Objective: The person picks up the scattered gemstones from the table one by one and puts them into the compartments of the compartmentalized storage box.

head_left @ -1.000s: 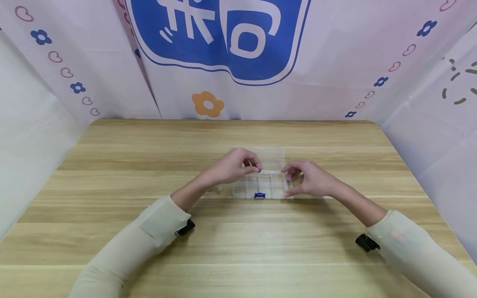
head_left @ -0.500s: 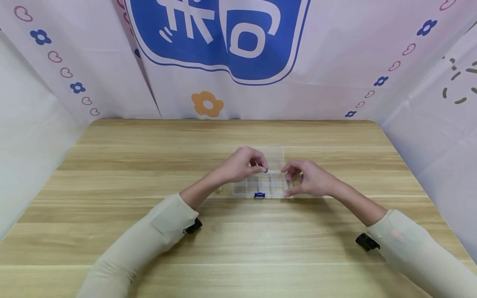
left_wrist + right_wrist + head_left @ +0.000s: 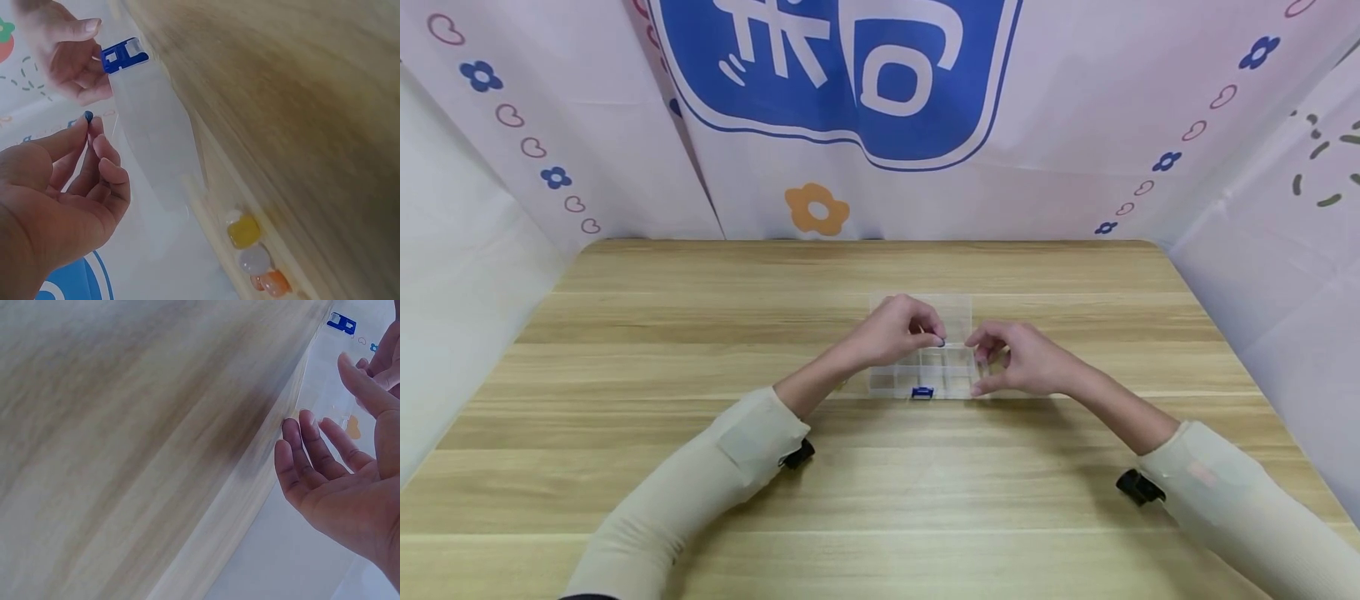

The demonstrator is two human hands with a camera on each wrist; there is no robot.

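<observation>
Between thumb and fingertips, my left hand (image 3: 901, 332) pinches a small dark blue bead (image 3: 89, 116), held over a clear plastic compartment box (image 3: 934, 382). The box's lid (image 3: 957, 312) is folded back, and a blue clasp (image 3: 922, 392) sits on its front side. My right hand (image 3: 1026, 360) is at the box's right end, loosely curved, thumb tip right by the front corner and forefinger tip by the hinge side. In the right wrist view its fingers are relaxed and spread from the thumb. My left hand covers the box's back left part.
Beside the box's left end lie several loose beads: a yellow bead (image 3: 244, 232), a clear bead (image 3: 255, 259) and an orange bead (image 3: 275, 283). All stand on a wooden table (image 3: 880, 483), with a printed cloth (image 3: 1015, 192) hanging behind.
My left hand has moved a little to the right over the box with the bead still pinched. The right hand and the box have stayed in place.
</observation>
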